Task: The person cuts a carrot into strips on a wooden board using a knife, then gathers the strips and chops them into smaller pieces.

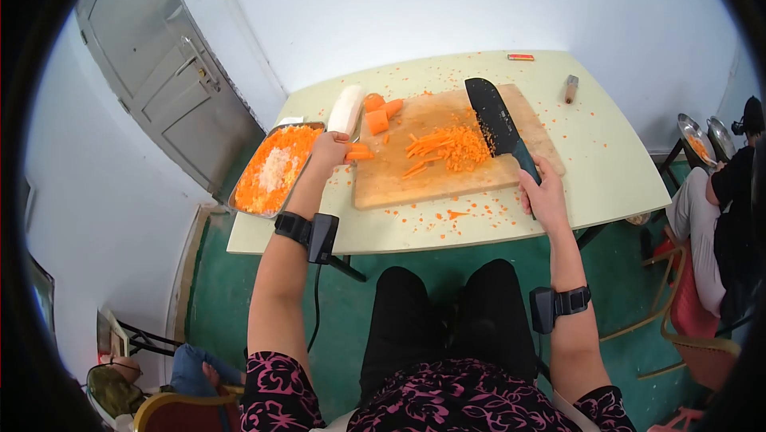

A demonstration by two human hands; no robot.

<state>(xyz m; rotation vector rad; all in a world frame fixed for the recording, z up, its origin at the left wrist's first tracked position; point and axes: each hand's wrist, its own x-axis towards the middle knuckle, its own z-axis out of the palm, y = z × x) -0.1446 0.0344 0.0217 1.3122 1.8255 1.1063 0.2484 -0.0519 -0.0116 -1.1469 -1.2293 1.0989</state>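
My right hand (545,193) is wrapped round the handle of a wide black kitchen knife (493,113). Its blade rests on the wooden cutting board (447,189), along the right side of a heap of carrot strips and diced carrot (453,147). At the board's left edge, my left hand (327,151) is closed on some carrot sticks (359,153), next to the metal tray (231,197). Shredded carrot (267,165) fills that tray, with a paler shredded heap on top. Larger carrot chunks (377,119) lie on the board's upper left, beside a peeled white radish (345,110).
Carrot crumbs are scattered over the pale table (295,232). Near its far edge lies a small red packet (521,57); a small brown-handled tool (571,89) is at the right. A person (730,193) sits at right, another (195,368) at lower left. A grey door (159,65) stands behind.
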